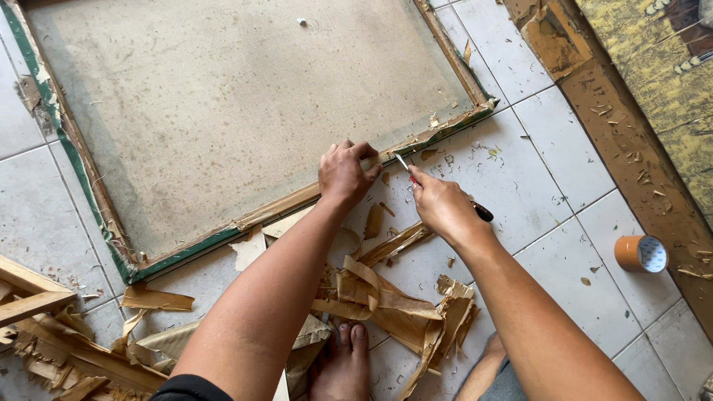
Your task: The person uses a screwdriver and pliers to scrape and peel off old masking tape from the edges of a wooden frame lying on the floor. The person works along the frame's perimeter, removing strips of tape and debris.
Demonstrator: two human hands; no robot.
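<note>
A large canvas (223,104) lies face down on the tiled floor, its wooden frame edge (297,197) covered with torn brown tape and green trim. My left hand (345,172) presses and pinches the lower frame edge. My right hand (442,204) grips a knife (405,165) with a red-and-black handle, its thin blade pointing at the frame edge just right of my left hand.
Peeled strips of brown tape (386,297) lie heaped on the tiles near my bare foot (345,364). A roll of brown tape (640,253) sits at the right. Wooden slats (30,293) lie at the lower left. A second framed piece (639,111) lies along the right side.
</note>
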